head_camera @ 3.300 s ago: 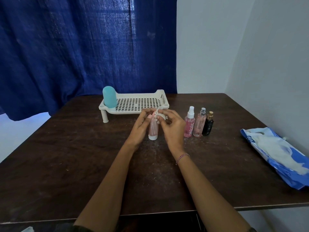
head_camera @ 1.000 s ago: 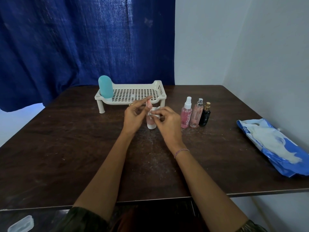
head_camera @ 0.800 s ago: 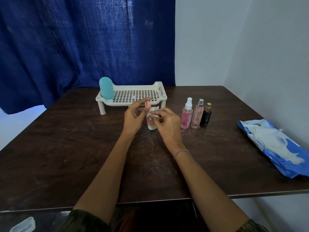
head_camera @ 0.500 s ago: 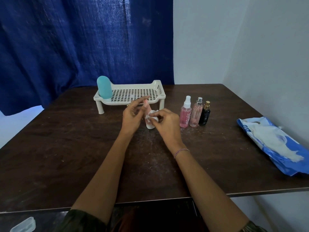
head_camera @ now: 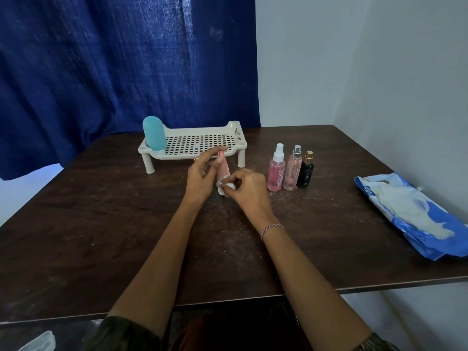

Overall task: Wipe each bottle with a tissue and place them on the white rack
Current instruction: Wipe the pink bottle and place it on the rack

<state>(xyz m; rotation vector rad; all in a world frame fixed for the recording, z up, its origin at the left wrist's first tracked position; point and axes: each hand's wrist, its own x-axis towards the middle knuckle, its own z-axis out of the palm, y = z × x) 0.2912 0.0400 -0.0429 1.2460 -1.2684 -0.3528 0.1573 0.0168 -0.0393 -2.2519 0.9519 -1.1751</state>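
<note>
My left hand (head_camera: 200,178) pinches the tube (head_camera: 223,171) at its narrow top end between thumb and forefinger, the other fingers loosely spread. My right hand (head_camera: 249,191) is curled, pinching a tissue (head_camera: 225,184) against the tube's lower part by the white cap. The tube points cap-down at the table (head_camera: 101,224), long axis nearly upright, just in front of the rack (head_camera: 192,154) and left of three bottles (head_camera: 292,171).

- Likely a home room, plain corner: bare white walls (head_camera: 354,72) at upper right.
- Blue curtain (head_camera: 114,59) covers upper left.
- Dark wooden table (head_camera: 101,224) fills lower frame.
- Centre: perfume and spray bottles (head_camera: 292,171), white plastic rack (head_camera: 167,156); tissue pack (head_camera: 417,219) at right.
</note>
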